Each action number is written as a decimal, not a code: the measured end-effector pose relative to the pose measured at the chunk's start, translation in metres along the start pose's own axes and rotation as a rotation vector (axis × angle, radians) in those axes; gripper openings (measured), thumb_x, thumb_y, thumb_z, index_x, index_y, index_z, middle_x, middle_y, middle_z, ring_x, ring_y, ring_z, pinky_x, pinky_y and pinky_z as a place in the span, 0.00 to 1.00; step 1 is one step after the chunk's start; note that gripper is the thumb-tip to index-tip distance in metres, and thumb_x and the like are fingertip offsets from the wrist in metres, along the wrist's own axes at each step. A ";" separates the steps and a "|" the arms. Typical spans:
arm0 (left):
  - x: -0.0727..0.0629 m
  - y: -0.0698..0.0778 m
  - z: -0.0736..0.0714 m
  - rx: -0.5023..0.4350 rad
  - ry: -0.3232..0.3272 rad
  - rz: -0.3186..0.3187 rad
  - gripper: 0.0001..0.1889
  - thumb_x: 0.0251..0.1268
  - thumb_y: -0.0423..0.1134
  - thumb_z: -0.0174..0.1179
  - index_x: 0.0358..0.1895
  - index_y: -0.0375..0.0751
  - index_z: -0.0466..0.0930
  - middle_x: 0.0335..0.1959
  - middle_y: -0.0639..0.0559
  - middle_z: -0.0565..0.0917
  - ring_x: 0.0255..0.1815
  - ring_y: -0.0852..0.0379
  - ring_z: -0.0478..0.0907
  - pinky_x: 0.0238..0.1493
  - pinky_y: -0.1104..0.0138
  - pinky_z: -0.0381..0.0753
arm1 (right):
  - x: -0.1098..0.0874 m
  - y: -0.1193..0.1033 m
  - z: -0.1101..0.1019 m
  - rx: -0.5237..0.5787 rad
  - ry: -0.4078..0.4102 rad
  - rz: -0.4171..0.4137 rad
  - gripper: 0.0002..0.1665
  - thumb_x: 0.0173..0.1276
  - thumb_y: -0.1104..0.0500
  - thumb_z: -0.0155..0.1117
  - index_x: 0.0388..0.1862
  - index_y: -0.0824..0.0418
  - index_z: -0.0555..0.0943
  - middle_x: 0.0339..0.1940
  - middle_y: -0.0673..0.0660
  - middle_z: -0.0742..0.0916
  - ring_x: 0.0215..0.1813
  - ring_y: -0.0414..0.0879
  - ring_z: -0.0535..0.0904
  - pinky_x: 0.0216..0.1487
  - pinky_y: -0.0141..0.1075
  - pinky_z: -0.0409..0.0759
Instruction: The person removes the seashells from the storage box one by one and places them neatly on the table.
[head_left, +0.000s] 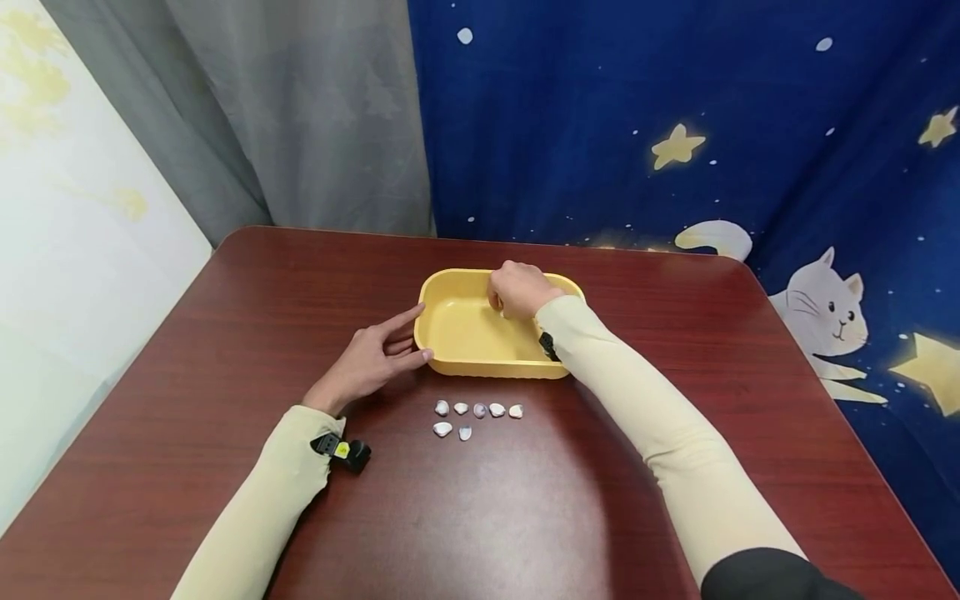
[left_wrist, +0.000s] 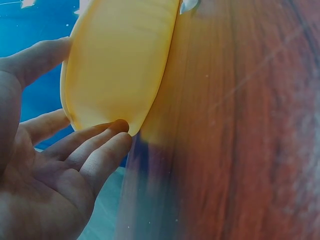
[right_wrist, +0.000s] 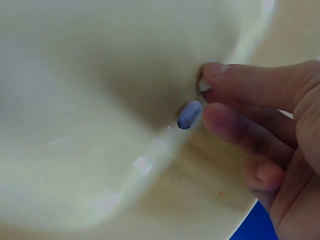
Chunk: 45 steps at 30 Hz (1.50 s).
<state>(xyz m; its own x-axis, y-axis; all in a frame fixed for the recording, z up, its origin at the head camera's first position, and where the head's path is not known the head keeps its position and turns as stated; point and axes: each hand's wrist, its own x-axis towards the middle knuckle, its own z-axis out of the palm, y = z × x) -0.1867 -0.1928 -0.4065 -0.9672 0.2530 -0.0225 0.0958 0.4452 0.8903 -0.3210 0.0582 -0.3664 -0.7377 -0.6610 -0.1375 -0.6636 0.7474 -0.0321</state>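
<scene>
A yellow plastic basin (head_left: 457, 333) sits on the table. My left hand (head_left: 367, 362) steadies its left end, fingers and thumb extended against the wall; the left wrist view shows those fingertips on the basin (left_wrist: 120, 65). Reaching inside the basin, my right hand (head_left: 521, 289) pinches a small pale seashell (right_wrist: 203, 85) between thumb and forefinger, mostly hidden by the fingertips. Just beside those fingers, a bluish-purple seashell (right_wrist: 190, 115) lies in the basin. In front of the basin, several small seashells (head_left: 480, 410) form a row, with two more, such as a whitish seashell (head_left: 442, 429), below it.
The reddish-brown wooden table (head_left: 480, 517) extends around the basin. Behind it hang a grey curtain (head_left: 315, 117) and a blue star-patterned curtain (head_left: 570, 125). A white wall (head_left: 75, 275) stands to the left.
</scene>
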 end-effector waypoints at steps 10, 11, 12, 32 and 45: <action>0.001 0.003 -0.002 0.008 -0.020 -0.024 0.42 0.61 0.50 0.71 0.78 0.57 0.61 0.76 0.43 0.68 0.69 0.48 0.77 0.65 0.59 0.79 | -0.006 0.004 0.002 0.010 0.008 -0.030 0.10 0.49 0.70 0.69 0.20 0.54 0.84 0.24 0.50 0.83 0.33 0.48 0.77 0.32 0.39 0.77; 0.001 0.003 -0.002 0.007 -0.020 -0.025 0.42 0.61 0.50 0.71 0.78 0.57 0.61 0.76 0.43 0.68 0.69 0.48 0.77 0.65 0.59 0.79 | -0.007 0.005 0.002 0.011 0.009 -0.034 0.11 0.49 0.70 0.69 0.19 0.54 0.83 0.23 0.49 0.83 0.33 0.47 0.77 0.31 0.37 0.76; 0.000 0.003 -0.002 0.005 -0.021 -0.026 0.42 0.61 0.50 0.71 0.78 0.57 0.60 0.76 0.43 0.68 0.69 0.48 0.77 0.66 0.59 0.79 | -0.007 0.005 0.002 0.013 0.012 -0.040 0.12 0.49 0.70 0.68 0.17 0.53 0.82 0.22 0.49 0.82 0.31 0.47 0.76 0.30 0.36 0.75; -0.004 -0.002 0.002 0.018 -0.017 -0.030 0.43 0.61 0.53 0.71 0.79 0.58 0.60 0.76 0.43 0.68 0.69 0.48 0.77 0.66 0.58 0.79 | -0.014 0.009 -0.002 0.177 -0.018 -0.051 0.12 0.60 0.70 0.60 0.28 0.55 0.86 0.25 0.50 0.83 0.31 0.45 0.76 0.34 0.33 0.75; -0.002 0.000 -0.001 0.032 -0.019 -0.025 0.43 0.62 0.53 0.69 0.79 0.58 0.59 0.77 0.43 0.67 0.70 0.48 0.76 0.66 0.58 0.78 | -0.026 0.008 -0.030 0.234 -0.008 -0.122 0.09 0.64 0.68 0.61 0.30 0.58 0.87 0.24 0.50 0.85 0.22 0.41 0.81 0.32 0.32 0.79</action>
<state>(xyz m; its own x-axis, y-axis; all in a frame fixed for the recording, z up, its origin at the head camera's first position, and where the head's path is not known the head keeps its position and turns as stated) -0.1853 -0.1944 -0.4064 -0.9648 0.2577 -0.0533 0.0797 0.4791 0.8741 -0.3113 0.0791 -0.3340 -0.6526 -0.7470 -0.1268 -0.7000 0.6585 -0.2765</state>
